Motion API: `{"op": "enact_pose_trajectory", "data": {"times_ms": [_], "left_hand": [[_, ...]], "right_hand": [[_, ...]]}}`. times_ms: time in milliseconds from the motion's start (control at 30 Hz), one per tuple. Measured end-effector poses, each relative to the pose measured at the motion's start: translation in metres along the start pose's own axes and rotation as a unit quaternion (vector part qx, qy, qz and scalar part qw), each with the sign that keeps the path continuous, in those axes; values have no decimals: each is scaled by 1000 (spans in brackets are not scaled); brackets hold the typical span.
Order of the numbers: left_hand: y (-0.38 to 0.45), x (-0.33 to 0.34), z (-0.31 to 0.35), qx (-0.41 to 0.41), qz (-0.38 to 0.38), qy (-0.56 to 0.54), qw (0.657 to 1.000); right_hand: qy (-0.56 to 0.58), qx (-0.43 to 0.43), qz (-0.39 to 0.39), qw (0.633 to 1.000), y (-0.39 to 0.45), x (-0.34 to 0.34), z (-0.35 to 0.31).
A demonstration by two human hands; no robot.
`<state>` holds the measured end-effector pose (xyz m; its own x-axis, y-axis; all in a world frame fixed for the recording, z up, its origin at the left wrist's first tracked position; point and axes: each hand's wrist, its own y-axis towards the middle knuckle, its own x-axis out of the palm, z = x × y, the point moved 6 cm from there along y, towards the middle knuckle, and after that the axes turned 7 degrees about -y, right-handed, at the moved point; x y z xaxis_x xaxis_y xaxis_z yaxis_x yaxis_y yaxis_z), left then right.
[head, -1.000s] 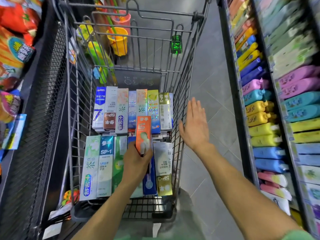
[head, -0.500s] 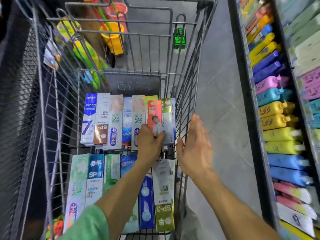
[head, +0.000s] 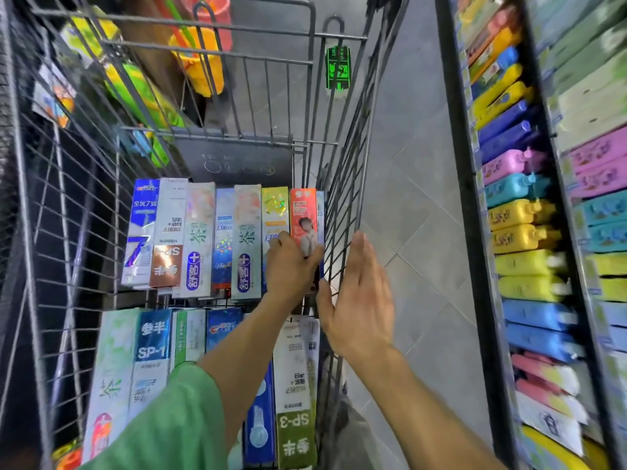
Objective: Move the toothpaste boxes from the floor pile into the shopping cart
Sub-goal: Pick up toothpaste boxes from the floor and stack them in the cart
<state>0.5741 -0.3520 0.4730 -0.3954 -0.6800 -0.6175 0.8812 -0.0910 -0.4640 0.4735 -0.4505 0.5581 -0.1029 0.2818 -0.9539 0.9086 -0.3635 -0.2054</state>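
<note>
One box in the left grip (head: 291,266): fingers closed on near end of orange toothpaste box (head: 303,218), slotting it into far row's rightmost gap, against shopping cart (head: 342,212) side wall. Right hand (head: 359,296) open, empty, flat outside the wire, probably steadying. Long axis points away, parallel to neighbouring boxes.

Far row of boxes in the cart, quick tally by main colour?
Far row in the shopping cart, left to right:
Blue boxes: 2
White/pale boxes: 3
Gold holographic box: 1
Orange box, gripped by the left hand: 1
Total: 7, plus a sliver of another box behind the orange one, colour unclear.
</note>
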Motion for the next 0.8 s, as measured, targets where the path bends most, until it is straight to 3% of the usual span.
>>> {"op": "enact_pose_trajectory", "data": {"times_ms": [200, 400, 533, 633, 800], "left_hand": [[-10, -22, -5, 20, -19, -20, 999], [-67, -79, -1, 125, -42, 176, 976], [-112, -117, 18, 177, -40, 199, 963], [-145, -135, 40, 237, -42, 265, 934], [-201, -145, 79, 354, -45, 349, 866]], "right_hand": [[11, -4, -54, 998, 3, -5, -3], [8, -5, -21, 1000, -6, -12, -3], [-71, -14, -61, 995, -19, -34, 0], [-98, -29, -40, 994, -55, -68, -4], [-131, 19, -25, 991, -133, -116, -1]]}}
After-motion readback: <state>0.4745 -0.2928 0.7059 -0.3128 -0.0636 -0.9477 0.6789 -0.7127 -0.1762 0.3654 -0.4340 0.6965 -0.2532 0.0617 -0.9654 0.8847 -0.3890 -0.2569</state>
